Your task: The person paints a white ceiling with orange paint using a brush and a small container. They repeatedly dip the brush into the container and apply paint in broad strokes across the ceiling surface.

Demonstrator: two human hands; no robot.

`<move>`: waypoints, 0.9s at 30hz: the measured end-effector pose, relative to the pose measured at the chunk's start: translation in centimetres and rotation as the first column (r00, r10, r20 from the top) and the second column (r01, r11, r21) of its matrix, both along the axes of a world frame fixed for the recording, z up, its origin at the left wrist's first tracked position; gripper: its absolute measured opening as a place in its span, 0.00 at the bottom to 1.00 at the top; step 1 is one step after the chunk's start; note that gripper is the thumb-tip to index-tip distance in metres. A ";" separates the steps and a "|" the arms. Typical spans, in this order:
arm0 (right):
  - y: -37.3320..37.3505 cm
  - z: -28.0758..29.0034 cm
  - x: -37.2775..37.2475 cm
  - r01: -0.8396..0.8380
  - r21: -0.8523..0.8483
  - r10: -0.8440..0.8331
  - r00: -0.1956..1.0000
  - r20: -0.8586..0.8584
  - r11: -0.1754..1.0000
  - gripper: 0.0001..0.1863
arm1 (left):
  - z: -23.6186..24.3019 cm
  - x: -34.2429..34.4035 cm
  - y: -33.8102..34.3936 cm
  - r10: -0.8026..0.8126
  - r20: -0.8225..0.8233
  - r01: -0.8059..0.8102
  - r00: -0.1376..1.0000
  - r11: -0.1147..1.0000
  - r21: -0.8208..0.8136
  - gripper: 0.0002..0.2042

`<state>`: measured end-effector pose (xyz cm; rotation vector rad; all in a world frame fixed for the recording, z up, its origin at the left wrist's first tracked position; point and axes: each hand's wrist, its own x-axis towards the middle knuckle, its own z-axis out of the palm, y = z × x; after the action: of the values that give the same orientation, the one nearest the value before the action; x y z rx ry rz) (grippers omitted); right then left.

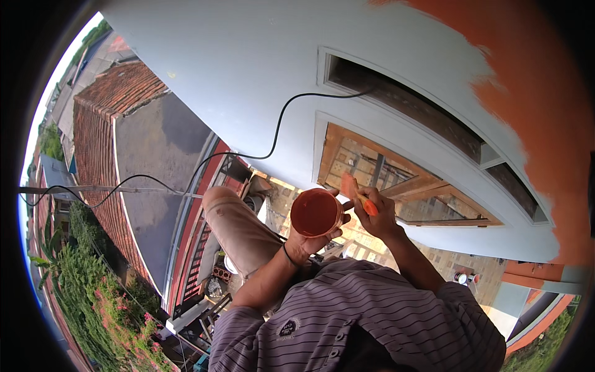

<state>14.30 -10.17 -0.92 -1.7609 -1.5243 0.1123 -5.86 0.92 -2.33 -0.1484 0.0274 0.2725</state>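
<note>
My left hand [310, 242] is wrapped round a round paint pot [317, 212], its open top facing up and reddish-orange paint inside. Just right of the pot, my right hand [382, 218] grips a paintbrush [370, 206] by its orange handle. The bristles, coated in orange-red, point up and to the left, close to the pot's rim. A pale wall [260, 68] rises in front of me; orange paint [527, 80] covers its upper right part with a ragged edge.
A dark cable [273, 149] hangs across from a narrow vent opening [403, 105] to the left. Below the vent is a wooden-framed window [396, 173]. The tiled ground [434, 260] lies far below. Tiled roofs [118, 93] and flowering bushes [118, 297] stand at left.
</note>
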 end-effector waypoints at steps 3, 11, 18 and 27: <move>0.4 0.6 -0.4 -0.182 0.035 0.173 0.969 0.176 0.983 0.22 | 0.1 0.0 -0.1 0.014 -0.036 -0.013 0.999 0.999 0.034 0.36; 0.2 1.5 -0.4 -0.327 0.001 0.299 0.867 0.400 0.945 0.18 | -1.0 -1.1 0.4 0.064 -0.117 -0.023 0.991 0.945 0.327 0.36; -0.4 1.5 0.8 -0.381 0.015 0.344 0.850 0.399 0.924 0.18 | -1.1 -1.1 0.0 0.096 -0.248 0.008 0.964 0.921 0.390 0.33; 2.4 7.7 20.6 0.455 -0.092 -0.290 0.697 0.655 0.886 0.51 | 0.8 -0.4 0.6 0.019 -0.150 0.014 0.989 0.976 0.217 0.34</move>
<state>34.89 -7.76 6.82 -2.4476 -1.5876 -0.5822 -6.24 1.49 -1.54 0.0906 0.1471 0.2866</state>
